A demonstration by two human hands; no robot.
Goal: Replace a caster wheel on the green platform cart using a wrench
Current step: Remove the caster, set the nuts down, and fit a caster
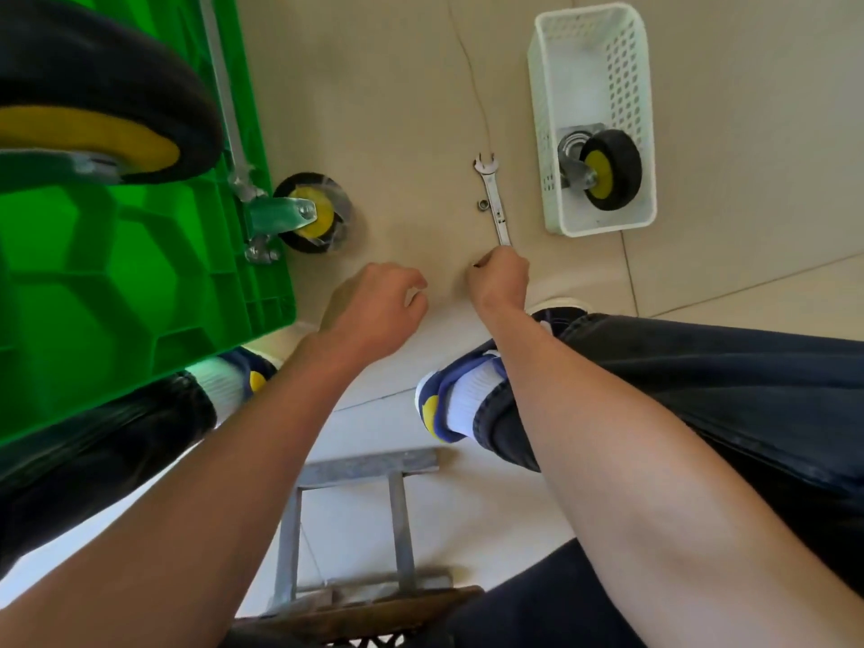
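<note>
Bare forearms, dark jeans (701,390), white socks (467,395), blue-yellow sneakers (432,404).

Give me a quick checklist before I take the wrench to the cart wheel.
1. Wrench in hand: ok, right hand grips its near end.
2. Left hand free: ok, holds nothing.
3. Spare caster ready: ok, lying in the white basket.
4. Loose nut accounted for: ok, on the floor beside the wrench.
5. Green cart tipped, wheels exposed: ok.
6. Wrench fits the bolts: cannot tell.

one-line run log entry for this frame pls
right hand: grips wrench on floor | left hand: holds nothing | spare caster: in white basket | nut: beside wrench
</note>
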